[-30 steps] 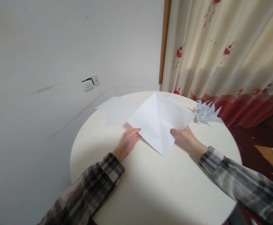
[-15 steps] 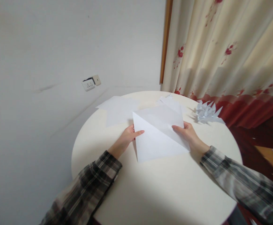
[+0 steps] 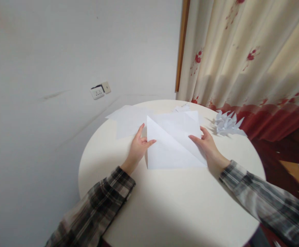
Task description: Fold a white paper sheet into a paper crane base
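A white sheet of paper, with a fold running diagonally from its upper left corner to its lower right, is held up just above the round table. At its left edge my left hand grips it, thumb on the front face and index finger stretched upward beside the edge. My right hand pinches the right edge, its thumb on the front and its other fingers partly hidden behind the paper.
Loose white sheets lie at the back left of the round white table. Pointed folded-paper pieces stand clustered at the right, and small paper scraps lie at the back. A wall socket and a curtain are beyond.
The sheet has turned slightly and its lower edge has risen to lie nearly level. My left index finger has stretched upward; my right hand has barely moved.
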A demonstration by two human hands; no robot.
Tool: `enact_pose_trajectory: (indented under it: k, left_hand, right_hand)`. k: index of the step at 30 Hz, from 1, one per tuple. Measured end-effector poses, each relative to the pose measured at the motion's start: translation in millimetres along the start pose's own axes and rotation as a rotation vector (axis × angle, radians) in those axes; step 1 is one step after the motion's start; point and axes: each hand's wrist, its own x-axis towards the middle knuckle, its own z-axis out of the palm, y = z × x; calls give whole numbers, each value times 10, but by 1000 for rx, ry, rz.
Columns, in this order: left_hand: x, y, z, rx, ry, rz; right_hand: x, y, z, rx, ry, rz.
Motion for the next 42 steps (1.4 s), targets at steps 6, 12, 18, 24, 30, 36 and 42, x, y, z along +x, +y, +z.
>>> enact_pose_trajectory:
  k: [6,12,18,24,30,36,42]
  left_hand:
    - [-17,29,-3,111,-1,93]
    - [-33,82,-37,397,26,198]
    - [-19,108,-52,645,90,540]
    - [30,124,-54,630,139,697]
    - [29,78,0,477,121,281]
    - [29,132,5,-34,66,28]
    - [-22,96,93,-484,-326,-89]
  right_hand:
    - [-47,-68,-6,27,-48,51]
    - [-51,-163,-4,-246,-99,-252]
    - [9,-173,-106,-691,-122,-496]
    - [58,-190,-164,-812,-22,-743]
    - [-5,-223,-79,-509,-190,-327]
    - [-68,-152,-11,-185,-182,81]
    - [-99,-16,41,-31,83,-26]
